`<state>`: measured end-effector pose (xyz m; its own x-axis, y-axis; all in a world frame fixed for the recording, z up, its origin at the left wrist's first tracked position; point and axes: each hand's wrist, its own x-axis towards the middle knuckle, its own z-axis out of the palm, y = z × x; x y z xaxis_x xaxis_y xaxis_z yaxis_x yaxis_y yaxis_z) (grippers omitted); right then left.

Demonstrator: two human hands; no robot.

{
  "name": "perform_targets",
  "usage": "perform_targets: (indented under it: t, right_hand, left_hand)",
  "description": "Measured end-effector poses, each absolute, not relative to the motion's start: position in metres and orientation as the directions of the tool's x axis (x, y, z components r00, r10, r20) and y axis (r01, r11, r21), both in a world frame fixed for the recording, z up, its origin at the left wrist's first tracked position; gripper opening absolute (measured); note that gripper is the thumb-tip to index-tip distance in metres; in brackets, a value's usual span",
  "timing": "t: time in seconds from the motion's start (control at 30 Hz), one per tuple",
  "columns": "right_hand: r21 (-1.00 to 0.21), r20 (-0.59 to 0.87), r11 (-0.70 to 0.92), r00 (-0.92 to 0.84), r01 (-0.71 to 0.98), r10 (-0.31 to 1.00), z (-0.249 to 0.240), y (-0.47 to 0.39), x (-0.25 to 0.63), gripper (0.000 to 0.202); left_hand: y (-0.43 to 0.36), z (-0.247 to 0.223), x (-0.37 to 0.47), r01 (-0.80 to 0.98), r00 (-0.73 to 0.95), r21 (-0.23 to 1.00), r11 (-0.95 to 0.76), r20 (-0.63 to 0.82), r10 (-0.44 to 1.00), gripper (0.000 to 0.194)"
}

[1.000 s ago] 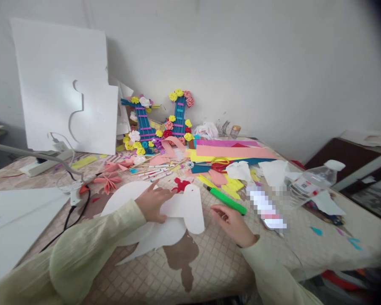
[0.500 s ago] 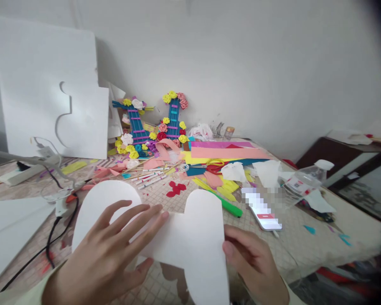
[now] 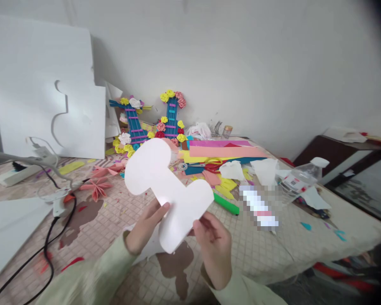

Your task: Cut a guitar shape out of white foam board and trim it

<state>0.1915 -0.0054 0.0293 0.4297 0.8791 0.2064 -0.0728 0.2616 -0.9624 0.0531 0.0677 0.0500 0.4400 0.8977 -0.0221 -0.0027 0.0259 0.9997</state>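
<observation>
Holding the white cutout [image 3: 173, 192] up over the near part of the surface [image 3: 238, 254], tilting its larger lobe toward 11 o'clock. Pinching its narrow middle with the left hand [image 3: 147, 224], thumb on the face; gripping the edge at 4 o'clock with the right hand [image 3: 214, 245]. Probably handling as light, stiff board, smooth and a little slippery, likely risking a crease or snap at the narrow middle under bending. Best supporting with both hands, taking the broad lobes by their rims and sparing that middle. Hiding most left fingers and the cutout's back from view; covering one end of the green tool [image 3: 227, 204] at 3 o'clock and part of the white scrap [image 3: 150, 250] at 7 o'clock. Blurring into blocks at 3 o'clock: the phone [image 3: 258, 207].
</observation>
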Motion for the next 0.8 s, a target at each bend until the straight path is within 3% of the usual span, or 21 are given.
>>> perform_targets:
  t: [0.1, 0.17, 0.27, 0.37, 0.53, 0.6, 0.7, 0.8]
  right_hand:
    - [-0.915, 0.385, 0.332, 0.252, 0.23, 0.888, 0.025, 0.007, 0.216, 0.022]
    - [-0.767, 0.508, 0.319, 0.222, 0.557, 0.832, 0.019, 0.026, 0.248, 0.03]
    - [-0.518, 0.425, 0.019, 0.237, 0.855, 0.874, 0.001, 0.06, 0.296, 0.037]
    - [-0.469, 0.359, -0.042, 0.234, 0.882, 0.904, -0.02, 0.081, 0.32, 0.03]
    - [-0.489, 0.422, 0.009, 0.227, 0.872, 0.878, -0.011, 0.078, 0.315, 0.03]
    - [-0.58, 0.449, 0.082, 0.235, 0.81, 0.862, 0.01, 0.071, 0.306, 0.035]
    - [-0.898, 0.351, 0.271, 0.192, 0.347, 0.917, 0.044, 0.066, 0.287, 0.037]
    - [-0.969, 0.247, 0.246, 0.058, 0.023, 0.967, 0.063, 0.075, 0.265, 0.034]
  left_hand:
    - [0.079, 0.05, 0.067, -0.221, 0.398, 0.929, 0.296, -0.191, 0.897, 0.035]
    - [0.082, 0.05, 0.069, -0.295, 0.358, 0.887, 0.356, -0.243, 0.901, 0.032]
    - [0.087, 0.046, 0.066, -0.384, 0.305, 0.844, 0.374, -0.266, 0.914, 0.029]
    - [0.093, 0.041, 0.065, -0.449, 0.327, 0.791, 0.416, -0.288, 0.9, 0.031]
    - [0.102, 0.042, 0.068, -0.451, 0.35, 0.755, 0.477, -0.342, 0.872, 0.027]
    - [0.106, 0.043, 0.069, -0.438, 0.352, 0.746, 0.502, -0.371, 0.859, 0.025]
    - [0.114, 0.038, 0.067, -0.425, 0.359, 0.732, 0.532, -0.403, 0.841, 0.021]
    - [0.121, 0.031, 0.061, -0.427, 0.345, 0.72, 0.546, -0.429, 0.835, 0.022]
